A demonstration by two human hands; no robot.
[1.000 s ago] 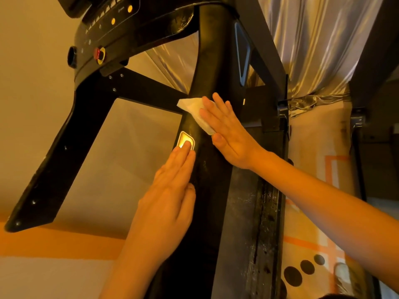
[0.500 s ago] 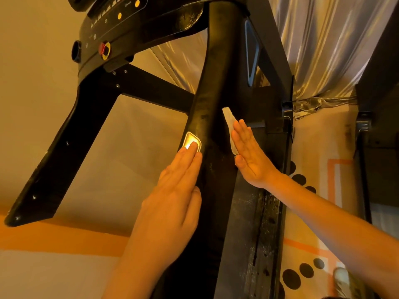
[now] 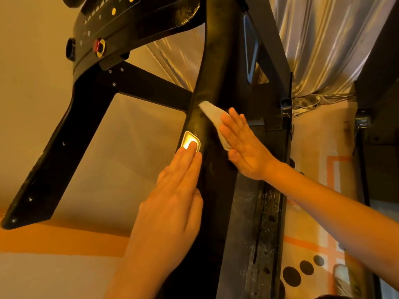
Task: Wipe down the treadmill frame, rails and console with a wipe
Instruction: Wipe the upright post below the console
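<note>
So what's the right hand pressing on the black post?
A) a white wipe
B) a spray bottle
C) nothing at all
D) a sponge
A: the right hand lies flat, fingers straight, on a white wipe against the post.

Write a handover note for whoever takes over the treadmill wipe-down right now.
Left hand: flat, fingers straight, resting on the black rail, fingertips on its shiny metal plate.
Right hand: flat, pressing the wipe against the same rail, beside and slightly above the plate.
Done: this view does not show which parts are already clean.
Left: the wipe is mid-rail. No hand is on the console at upper left, and the ribbed strip below the right hand looks dust-speckled, so it probably still needs a pass.
</note>
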